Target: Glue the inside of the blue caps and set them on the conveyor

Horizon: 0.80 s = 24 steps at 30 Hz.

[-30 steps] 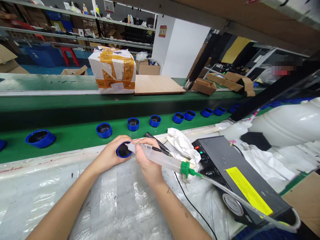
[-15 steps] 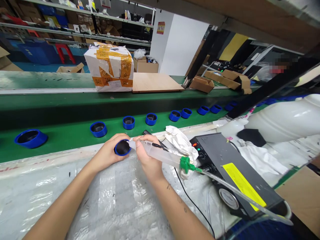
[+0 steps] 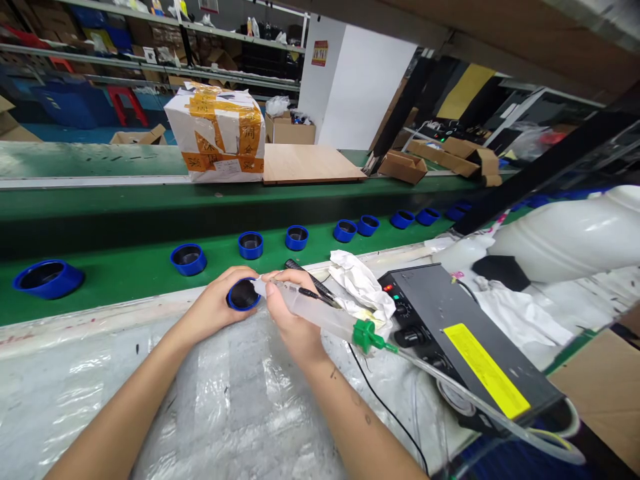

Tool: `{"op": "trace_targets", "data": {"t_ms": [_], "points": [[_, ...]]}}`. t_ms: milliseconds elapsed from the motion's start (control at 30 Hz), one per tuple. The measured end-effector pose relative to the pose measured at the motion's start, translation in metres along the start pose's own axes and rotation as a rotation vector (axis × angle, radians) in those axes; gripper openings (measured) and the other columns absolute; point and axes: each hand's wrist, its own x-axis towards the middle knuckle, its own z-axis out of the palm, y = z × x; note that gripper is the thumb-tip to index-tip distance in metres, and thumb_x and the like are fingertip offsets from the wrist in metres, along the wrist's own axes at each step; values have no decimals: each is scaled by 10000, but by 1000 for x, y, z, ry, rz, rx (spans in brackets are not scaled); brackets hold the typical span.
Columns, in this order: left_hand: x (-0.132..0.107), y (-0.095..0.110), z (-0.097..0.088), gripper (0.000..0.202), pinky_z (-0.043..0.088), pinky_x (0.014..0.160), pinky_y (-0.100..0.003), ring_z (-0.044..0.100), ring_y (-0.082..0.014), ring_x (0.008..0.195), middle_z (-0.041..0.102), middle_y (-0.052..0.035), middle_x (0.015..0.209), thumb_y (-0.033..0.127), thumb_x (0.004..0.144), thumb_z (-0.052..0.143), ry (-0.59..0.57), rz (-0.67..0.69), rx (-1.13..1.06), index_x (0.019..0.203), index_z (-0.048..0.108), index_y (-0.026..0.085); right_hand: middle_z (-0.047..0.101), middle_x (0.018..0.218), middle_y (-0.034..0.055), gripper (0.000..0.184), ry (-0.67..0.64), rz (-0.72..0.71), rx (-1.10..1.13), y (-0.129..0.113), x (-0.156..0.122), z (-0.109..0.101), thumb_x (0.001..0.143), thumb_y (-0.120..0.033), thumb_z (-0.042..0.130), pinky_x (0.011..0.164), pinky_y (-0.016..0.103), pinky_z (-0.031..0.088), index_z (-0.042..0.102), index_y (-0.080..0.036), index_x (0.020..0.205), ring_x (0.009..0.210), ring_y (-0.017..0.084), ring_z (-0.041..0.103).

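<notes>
My left hand point(image 3: 220, 303) is wrapped round a blue ring-shaped part with a black inside point(image 3: 243, 295), its opening turned up toward me. In my right hand point(image 3: 293, 320) lies a translucent dispensing syringe point(image 3: 325, 316) with a green cap and a clear air hose at its back end. The syringe tip meets the rim of the blue part at its right side; whether any fluid comes out is too small to tell. Both hands are just above the plastic-covered bench point(image 3: 220, 400), close to its far edge.
Several similar blue parts point(image 3: 251, 245) stand on the green conveyor belt point(image 3: 220, 257) beyond the bench. To the right are a grey dispenser controller point(image 3: 470, 340), crumpled white cloth point(image 3: 363, 283) and a large white container point(image 3: 575, 233). A taped carton point(image 3: 220, 133) sits behind the belt.
The blue parts on the belt have shifted slightly left. The syringe's rear end has dipped a little and moved left, while both hands keep their holds.
</notes>
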Motion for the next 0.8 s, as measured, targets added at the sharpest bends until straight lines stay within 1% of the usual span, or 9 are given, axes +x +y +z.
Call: {"op": "trace_targets", "data": {"t_ms": [167, 333, 567, 700, 800], "points": [[-1, 1, -1, 445, 523, 1053, -446, 639, -278, 1203, 650, -74, 1288, 345, 832, 768, 6, -15, 9, 1233, 597, 255, 778, 952, 1, 68, 21, -17, -87, -3, 1, -4, 890, -228, 699, 886, 352, 593, 659, -251, 940, 925, 196, 748], [-1, 2, -1, 441, 517, 1052, -439, 636, -275, 1193, 648, -68, 1271, 351, 828, 773, 5, -28, 6, 1220, 596, 254, 783, 922, 6, 46, 32, 17, -115, -5, 3, -6, 884, -235, 684, 860, 344, 589, 660, -245, 922, 898, 198, 748], [-1, 3, 1, 430, 516, 1039, -430, 636, -273, 1172, 649, -59, 1246, 348, 819, 777, 10, -63, 2, 1198, 595, 255, 780, 924, 16, 33, 24, 42, -203, -4, 1, -9, 880, -266, 700, 883, 365, 574, 683, -250, 904, 929, 226, 741], [0, 4, 1, 434, 517, 1030, -437, 636, -282, 1170, 650, -70, 1249, 357, 817, 769, 15, -83, 3, 1195, 589, 244, 775, 910, 8, 27, 9, 35, -236, -4, 1, -10, 877, -257, 708, 913, 363, 556, 687, -246, 888, 910, 218, 738], [0, 4, 1, 444, 516, 1024, -442, 636, -289, 1166, 648, -70, 1249, 361, 809, 770, 13, -114, 4, 1195, 586, 241, 773, 894, 1, 9, -12, 32, -246, -6, 1, -10, 880, -245, 694, 890, 360, 557, 685, -242, 879, 872, 210, 734]]}}
